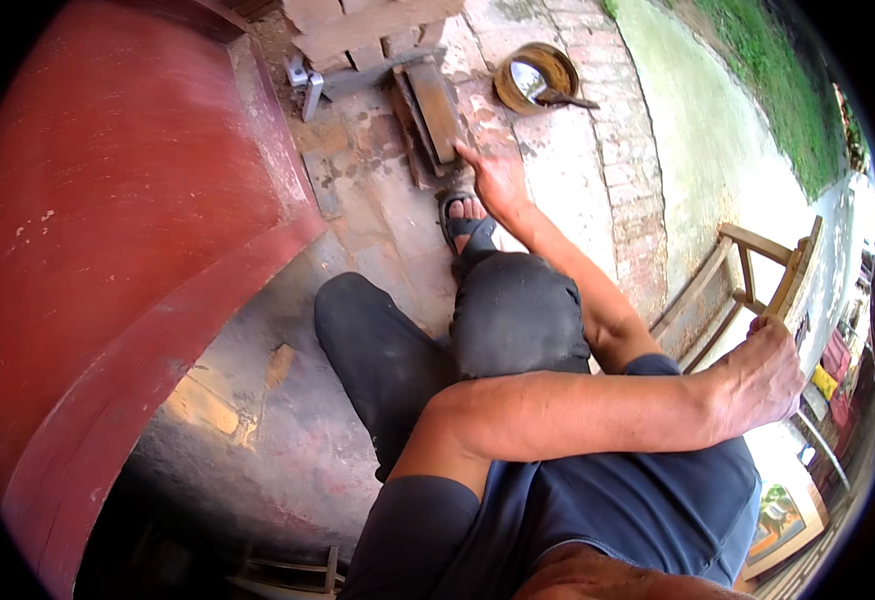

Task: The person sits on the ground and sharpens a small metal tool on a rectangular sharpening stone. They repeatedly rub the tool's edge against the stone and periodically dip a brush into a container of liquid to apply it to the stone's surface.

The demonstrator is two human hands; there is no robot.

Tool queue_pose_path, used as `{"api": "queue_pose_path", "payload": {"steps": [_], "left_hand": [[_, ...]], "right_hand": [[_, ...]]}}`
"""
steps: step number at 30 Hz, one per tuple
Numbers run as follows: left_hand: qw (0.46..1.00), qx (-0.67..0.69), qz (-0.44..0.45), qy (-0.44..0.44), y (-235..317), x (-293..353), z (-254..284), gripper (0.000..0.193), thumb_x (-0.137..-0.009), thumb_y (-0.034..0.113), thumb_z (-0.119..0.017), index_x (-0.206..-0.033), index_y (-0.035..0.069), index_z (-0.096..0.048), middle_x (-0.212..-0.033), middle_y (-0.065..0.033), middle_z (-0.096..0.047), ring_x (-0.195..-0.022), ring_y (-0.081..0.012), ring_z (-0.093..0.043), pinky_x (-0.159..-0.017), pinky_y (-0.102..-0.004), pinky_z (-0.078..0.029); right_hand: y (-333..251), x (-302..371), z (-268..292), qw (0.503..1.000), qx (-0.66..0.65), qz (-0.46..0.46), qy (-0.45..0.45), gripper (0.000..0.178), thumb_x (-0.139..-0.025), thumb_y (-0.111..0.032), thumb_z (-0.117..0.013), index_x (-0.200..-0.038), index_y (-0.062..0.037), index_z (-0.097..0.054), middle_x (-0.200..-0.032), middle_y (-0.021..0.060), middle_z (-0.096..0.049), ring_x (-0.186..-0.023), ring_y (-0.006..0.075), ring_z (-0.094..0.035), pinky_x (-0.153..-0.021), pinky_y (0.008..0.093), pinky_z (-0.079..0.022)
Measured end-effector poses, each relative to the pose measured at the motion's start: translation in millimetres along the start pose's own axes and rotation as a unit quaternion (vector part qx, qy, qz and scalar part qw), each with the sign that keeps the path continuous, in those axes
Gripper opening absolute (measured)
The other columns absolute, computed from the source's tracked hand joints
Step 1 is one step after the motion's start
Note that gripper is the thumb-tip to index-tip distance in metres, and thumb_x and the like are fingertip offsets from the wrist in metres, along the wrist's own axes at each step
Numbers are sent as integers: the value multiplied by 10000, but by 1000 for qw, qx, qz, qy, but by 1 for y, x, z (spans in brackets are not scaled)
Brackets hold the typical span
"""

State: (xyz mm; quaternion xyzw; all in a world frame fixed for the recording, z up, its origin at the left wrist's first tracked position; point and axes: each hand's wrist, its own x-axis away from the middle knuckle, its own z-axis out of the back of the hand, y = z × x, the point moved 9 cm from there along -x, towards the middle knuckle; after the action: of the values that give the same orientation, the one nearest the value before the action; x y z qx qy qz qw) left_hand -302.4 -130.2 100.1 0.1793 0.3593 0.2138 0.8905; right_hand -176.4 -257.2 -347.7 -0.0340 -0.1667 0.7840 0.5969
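A: Starting in the head view, what lies closest to the camera?

B: The dark blue short-sleeved shirt [627, 510], then the left forearm, which crosses the body to the right.

A: And the left hand [769, 372]?

B: Curled into a fist; I cannot tell whether anything small is inside. Just beyond it is a brown wooden frame with slats [742, 290]. The arm is probably folded over to leave the right arm free.

A: Where's the right hand [500, 185]?

B: Farther ahead, past the bent knee in black trousers [522, 315]. One finger reaches to the near end of a long brown rectangular block [431, 105]. The other fingers are hidden, so I can't say whether that hand is open or closed. The fingertip may be steadying the block.

A: What keeps the block there?

B: It sits on a darker base on the paved ground, ahead and left of the right hand. The stack of reddish-brown bricks [362, 25] behind perhaps stops it sliding. A foot in a dark sandal [453, 222] is just short of that hand.

A: And beyond?

B: A round brown basin [557, 66] with a dark long-handled tool [562, 98] across its rim, ahead and right of the hand, presumably for easy reach.
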Motion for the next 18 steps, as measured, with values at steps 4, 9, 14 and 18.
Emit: {"api": "queue_pose_path", "payload": {"steps": [4,9,14,18], "left_hand": [[999,-50,-1,11,-4,2,1,193,-980,173,-644,-996,104,-823,-870,-39,-750,-824,-236,-691,-728,-450,-501],[998,39,-19,-42,5,-4,-11,217,-995,170,-616,-1034,98,-816,-931,-62,-756,-884,-266,-683,-820,-482,-509],[1000,-21,-12,5,-2,1,5,177,-971,177,-666,-996,104,-826,-874,-31,-743,-831,-244,-690,-711,-454,-501],[999,25,-20,5,2,3,2,157,-943,146,-688,-985,104,-833,-832,-29,-737,-807,-241,-689,-671,-455,-479]], "right_hand": [[-1,6,-3,1000,-9,-16,-16,644,-876,-36,-524,-1462,-265,-661,-834,202,-740,-752,380,-739,-640,519,-555],[1,-12,2,1000,-11,6,22,650,-868,-25,-513,-1458,-252,-662,-805,197,-731,-725,379,-730,-630,515,-551],[3,15,6,1000,-17,0,25,628,-874,-28,-519,-1445,-241,-671,-753,192,-717,-699,383,-725,-619,519,-553],[0,-9,8,1000,1,4,15,612,-895,-30,-527,-1443,-262,-673,-789,204,-716,-703,380,-718,-640,510,-558]]}}
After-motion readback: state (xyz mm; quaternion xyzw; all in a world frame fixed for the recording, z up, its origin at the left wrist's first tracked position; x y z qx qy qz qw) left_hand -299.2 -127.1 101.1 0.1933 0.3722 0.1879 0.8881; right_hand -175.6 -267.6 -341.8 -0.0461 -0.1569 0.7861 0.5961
